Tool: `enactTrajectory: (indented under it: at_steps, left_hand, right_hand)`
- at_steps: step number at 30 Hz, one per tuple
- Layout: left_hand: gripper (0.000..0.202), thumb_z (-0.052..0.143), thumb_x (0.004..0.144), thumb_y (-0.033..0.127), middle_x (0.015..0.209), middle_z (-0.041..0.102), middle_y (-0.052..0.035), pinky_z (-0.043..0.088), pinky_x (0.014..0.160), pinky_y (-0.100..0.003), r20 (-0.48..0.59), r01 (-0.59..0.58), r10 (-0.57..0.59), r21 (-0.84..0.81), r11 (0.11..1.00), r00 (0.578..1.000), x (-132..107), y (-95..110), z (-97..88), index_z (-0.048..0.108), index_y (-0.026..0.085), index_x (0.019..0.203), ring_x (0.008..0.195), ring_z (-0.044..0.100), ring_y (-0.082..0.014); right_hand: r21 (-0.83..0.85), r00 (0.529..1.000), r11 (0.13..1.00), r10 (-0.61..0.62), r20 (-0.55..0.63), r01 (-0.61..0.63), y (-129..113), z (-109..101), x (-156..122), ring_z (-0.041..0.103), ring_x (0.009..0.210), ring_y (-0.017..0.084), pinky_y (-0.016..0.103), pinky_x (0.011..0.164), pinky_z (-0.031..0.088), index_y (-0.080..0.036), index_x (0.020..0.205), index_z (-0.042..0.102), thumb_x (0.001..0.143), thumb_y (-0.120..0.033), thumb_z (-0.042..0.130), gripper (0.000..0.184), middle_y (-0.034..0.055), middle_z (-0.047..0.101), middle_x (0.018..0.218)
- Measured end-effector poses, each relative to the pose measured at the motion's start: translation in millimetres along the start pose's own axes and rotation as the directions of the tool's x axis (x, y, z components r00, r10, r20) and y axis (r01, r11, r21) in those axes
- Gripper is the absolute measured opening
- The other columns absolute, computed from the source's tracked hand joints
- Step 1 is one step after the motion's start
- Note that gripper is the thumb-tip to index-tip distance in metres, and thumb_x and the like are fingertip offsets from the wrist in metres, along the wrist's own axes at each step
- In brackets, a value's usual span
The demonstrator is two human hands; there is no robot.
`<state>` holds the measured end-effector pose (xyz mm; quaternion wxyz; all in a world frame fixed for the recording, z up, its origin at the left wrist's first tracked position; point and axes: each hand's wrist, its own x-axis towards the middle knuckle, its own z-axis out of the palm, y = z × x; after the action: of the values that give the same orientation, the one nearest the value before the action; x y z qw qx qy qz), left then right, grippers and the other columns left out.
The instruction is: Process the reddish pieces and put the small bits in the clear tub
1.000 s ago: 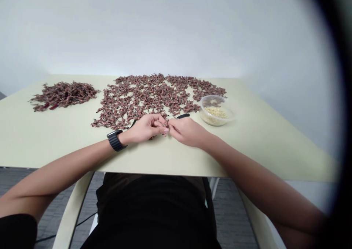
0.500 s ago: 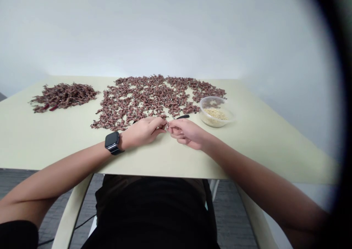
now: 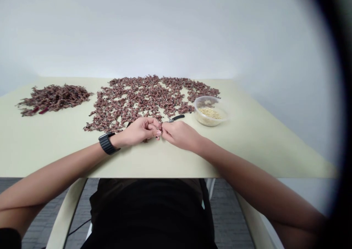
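My left hand point(image 3: 141, 129), with a black watch point(image 3: 106, 143) on the wrist, and my right hand point(image 3: 178, 134) meet fingertip to fingertip on the pale table point(image 3: 261, 139). Both are pinched on one small dark red piece, too small to name exactly. Just beyond them spreads a wide layer of dried red chilli pieces point(image 3: 143, 97). A black-handled tool point(image 3: 177, 118) lies behind my right hand, apart from it. A clear plastic bowl point(image 3: 209, 111) holding pale seeds stands to the right.
A second, denser heap of dried red chillies point(image 3: 53, 97) lies at the far left of the table. A plain white wall rises behind. The table's front edge runs just under my forearms; a chair frame and grey floor show below.
The view has shifted slightly, so everything sits a little further left. My hands stay together, fingers working the small piece; the left wrist has rolled, turning the watch face away.
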<state>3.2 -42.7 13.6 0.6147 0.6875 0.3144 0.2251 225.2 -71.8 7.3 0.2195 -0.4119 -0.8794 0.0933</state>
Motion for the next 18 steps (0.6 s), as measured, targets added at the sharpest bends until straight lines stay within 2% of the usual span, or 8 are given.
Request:
enactTrajectory:
  at_steps: [5,7,10,12,13,15,17,18]
  left_hand:
    - [0.022,0.070,0.091,0.033,0.083,0.075,-0.0050,0.045,0.065,-0.023,-0.096,-0.145,0.189,0.344,0.928,0.977,-6.0,2.8,6.7,0.059,0.017,0.101,0.067,0.063,-0.0126]
    - [0.017,0.066,0.093,0.030,0.089,0.075,-0.0053,0.047,0.072,-0.026,-0.097,-0.187,0.287,0.556,0.810,0.953,-9.4,5.5,7.8,0.060,0.018,0.104,0.077,0.068,-0.0159]
    - [0.018,0.060,0.096,0.029,0.093,0.074,-0.0067,0.045,0.071,-0.027,-0.057,-0.214,0.397,0.767,0.605,0.916,-12.9,8.1,7.7,0.062,0.019,0.111,0.080,0.067,-0.0180]
    - [0.019,0.059,0.097,0.030,0.094,0.074,-0.0075,0.044,0.070,-0.027,-0.055,-0.214,0.413,0.788,0.577,0.909,-12.6,8.3,7.6,0.062,0.019,0.111,0.080,0.067,-0.0181]
    - [0.019,0.061,0.096,0.030,0.094,0.074,-0.0074,0.044,0.071,-0.027,-0.066,-0.210,0.396,0.763,0.612,0.916,-11.7,7.8,7.6,0.062,0.019,0.111,0.080,0.067,-0.0177]
    - [0.020,0.064,0.094,0.032,0.090,0.075,-0.0058,0.045,0.070,-0.026,-0.106,-0.175,0.309,0.634,0.754,0.945,-8.6,6.0,7.8,0.062,0.018,0.109,0.075,0.065,-0.0153]
    - [0.023,0.067,0.092,0.035,0.082,0.074,-0.0038,0.043,0.062,-0.023,-0.123,-0.114,0.182,0.424,0.898,0.975,-5.1,3.7,7.4,0.061,0.018,0.107,0.063,0.059,-0.0118]
    - [0.026,0.069,0.092,0.037,0.078,0.072,-0.0030,0.040,0.057,-0.022,-0.115,-0.080,0.122,0.317,0.945,0.986,-3.6,2.9,6.9,0.060,0.017,0.106,0.057,0.053,-0.0101]
  right_hand:
    - [0.431,0.989,0.892,0.147,0.013,-0.138,-3.5,-3.4,4.7,0.035,0.054,0.010,0.028,0.054,0.022,-0.018,0.062,0.048,0.089,-0.022,0.052,0.028,-0.0039,0.040,0.056]
    - [0.642,0.957,0.711,0.245,0.158,-0.288,-5.5,-6.4,6.7,0.028,0.050,0.010,0.027,0.049,0.019,-0.019,0.063,0.049,0.088,-0.025,0.049,0.025,-0.0053,0.034,0.054]
    - [0.808,0.862,0.307,0.251,0.441,-0.503,-6.7,-10.0,9.0,0.013,0.047,0.011,0.026,0.043,0.013,-0.022,0.068,0.048,0.086,-0.029,0.047,0.020,-0.0086,0.022,0.053]
    - [0.815,0.839,0.213,0.218,0.499,-0.539,-5.9,-10.3,9.7,0.010,0.048,0.011,0.026,0.043,0.011,-0.022,0.069,0.047,0.086,-0.029,0.046,0.019,-0.0092,0.018,0.054]
    - [0.811,0.853,0.270,0.230,0.469,-0.519,-5.2,-9.5,9.7,0.012,0.048,0.011,0.026,0.044,0.013,-0.022,0.069,0.047,0.087,-0.029,0.046,0.020,-0.0086,0.020,0.054]
    - [0.735,0.917,0.550,0.276,0.288,-0.396,-3.8,-6.9,8.8,0.022,0.049,0.011,0.027,0.047,0.017,-0.021,0.067,0.048,0.089,-0.028,0.046,0.023,-0.0061,0.029,0.054]
    - [0.496,0.973,0.840,0.228,0.048,-0.221,-2.3,-4.0,6.7,0.033,0.053,0.011,0.029,0.053,0.021,-0.019,0.066,0.048,0.091,-0.026,0.049,0.026,-0.0031,0.040,0.057]
    - [0.358,0.985,0.922,0.171,-0.030,-0.149,-1.5,-2.8,5.4,0.037,0.056,0.012,0.029,0.056,0.022,-0.019,0.067,0.048,0.092,-0.024,0.050,0.026,-0.0018,0.044,0.060]
